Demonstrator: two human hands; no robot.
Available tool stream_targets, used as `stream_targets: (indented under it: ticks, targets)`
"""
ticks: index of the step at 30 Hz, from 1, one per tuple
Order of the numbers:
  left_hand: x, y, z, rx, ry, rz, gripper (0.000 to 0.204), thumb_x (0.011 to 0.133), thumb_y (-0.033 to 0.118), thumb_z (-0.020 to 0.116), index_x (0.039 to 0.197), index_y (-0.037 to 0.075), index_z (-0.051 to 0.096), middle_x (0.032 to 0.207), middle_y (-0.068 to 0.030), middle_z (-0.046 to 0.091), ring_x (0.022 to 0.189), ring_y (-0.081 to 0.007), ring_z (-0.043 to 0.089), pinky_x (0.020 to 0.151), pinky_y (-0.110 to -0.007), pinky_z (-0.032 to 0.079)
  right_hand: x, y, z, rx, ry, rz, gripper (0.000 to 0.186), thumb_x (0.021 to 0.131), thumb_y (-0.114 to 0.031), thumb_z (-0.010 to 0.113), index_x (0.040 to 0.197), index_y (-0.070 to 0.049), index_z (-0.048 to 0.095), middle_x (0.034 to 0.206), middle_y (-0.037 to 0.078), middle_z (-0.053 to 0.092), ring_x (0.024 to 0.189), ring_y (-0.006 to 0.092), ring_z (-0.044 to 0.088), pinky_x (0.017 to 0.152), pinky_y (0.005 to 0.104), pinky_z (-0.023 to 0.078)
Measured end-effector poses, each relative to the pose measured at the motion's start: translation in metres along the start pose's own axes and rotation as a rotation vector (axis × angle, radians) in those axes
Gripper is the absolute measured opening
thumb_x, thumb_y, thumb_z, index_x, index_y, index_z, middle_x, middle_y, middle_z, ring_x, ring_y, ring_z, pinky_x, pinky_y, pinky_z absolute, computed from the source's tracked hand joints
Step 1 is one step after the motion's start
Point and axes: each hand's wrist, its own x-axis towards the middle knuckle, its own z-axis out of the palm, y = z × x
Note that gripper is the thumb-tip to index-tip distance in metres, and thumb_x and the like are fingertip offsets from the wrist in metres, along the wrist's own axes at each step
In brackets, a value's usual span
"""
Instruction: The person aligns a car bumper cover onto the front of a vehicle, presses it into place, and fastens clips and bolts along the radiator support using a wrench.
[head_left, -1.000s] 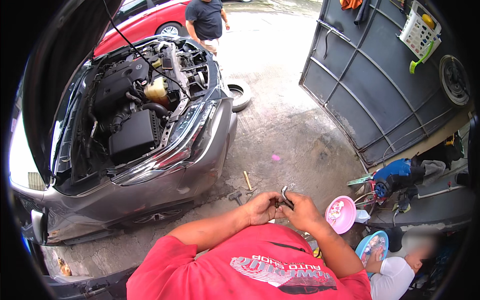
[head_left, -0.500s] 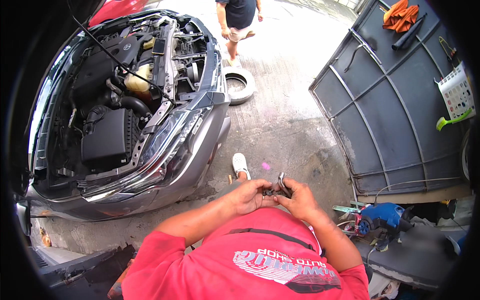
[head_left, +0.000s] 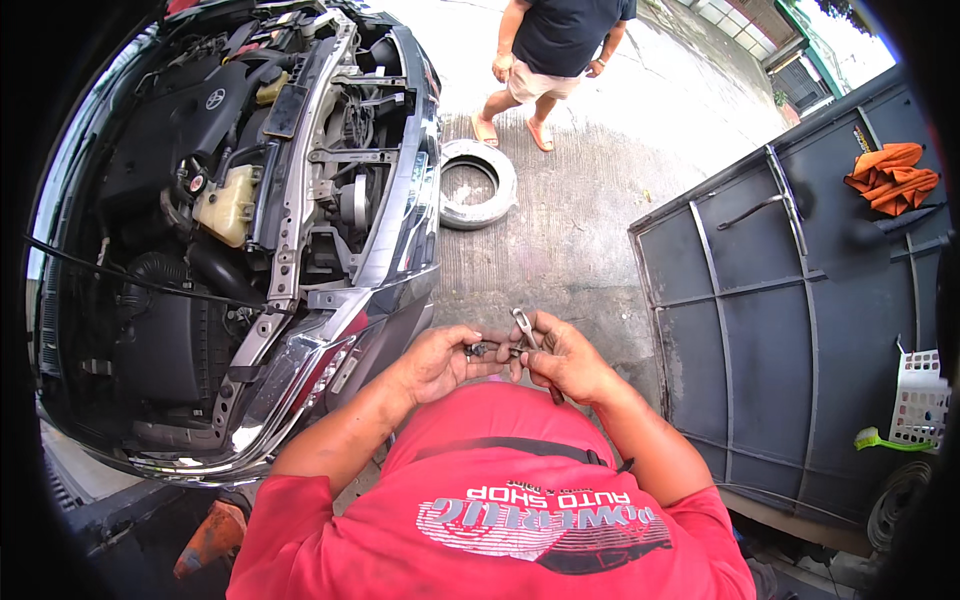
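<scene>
In front of my belly, my left hand [head_left: 440,364] is half cupped, its thumb pressing small dark metal fasteners [head_left: 480,349] against the fingers; their exact kind is too small to tell. My right hand [head_left: 572,366] is close beside it, fingertips nearly meeting the left ones. It grips a metal wrench [head_left: 524,326] whose looped end sticks up past the fingers, while the dark other end shows below the palm. Another small piece [head_left: 517,351] sits at the right fingertips. To the left is a grey car [head_left: 345,385] with its engine bay [head_left: 180,130] exposed.
A tire [head_left: 500,205] lies on the concrete by the car's front. Beyond it stands a person [head_left: 565,45] in a dark shirt and orange sandals. A dark metal gate [head_left: 760,340] on the right carries an orange cloth [head_left: 890,180], a white basket [head_left: 920,395] and a green brush [head_left: 880,440].
My hands have shifted left, closer to the car, and the wrench's looped end shows more clearly. The view has swung, and the person beyond the tire has stepped nearer and to the right.
</scene>
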Motion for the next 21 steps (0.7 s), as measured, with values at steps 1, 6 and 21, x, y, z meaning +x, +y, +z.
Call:
stream_targets:
  ticks: [1,6,21]
  targets:
    - [0.005,0.005,0.003,-0.015,0.019,0.05,0.041,0.101,0.01,0.051,0.134,-0.011,0.063,0.125,-0.0221,0.072,0.121,-0.033,0.071,0.114,-0.049,0.054,0.014,-0.004,-0.012,0.048,-0.044,0.005,0.028,0.102,0.005,0.059,0.128,-0.002,0.052,0.104,0.018,0.074,0.07,0.0131,0.065,0.052,0.0235,0.042]
    - [0.022,0.011,0.002,-0.055,0.084,0.327,0.041,0.1,0.008,0.049,0.135,-0.01,0.062,0.129,-0.0234,0.071,0.124,-0.0326,0.07,0.112,-0.048,0.055,0.086,-0.038,-0.067,0.067,-0.321,0.08,0.023,0.106,0.002,0.058,0.128,-0.002,0.054,0.104,0.02,0.076,0.057,0.0086,0.055,0.05,0.0228,0.042]
    - [-0.005,-0.035,0.019,-0.136,0.836,0.936,0.017,0.1,0.01,0.073,0.116,0.003,0.072,0.087,0.0046,0.059,0.064,-0.0028,0.047,0.052,-0.018,0.034,0.233,-0.087,-0.028,-0.516,-0.675,-0.064,0.019,0.104,-0.002,0.065,0.122,0.0,0.059,0.095,0.007,0.069,0.071,0.01,0.057,0.058,0.0247,0.045]
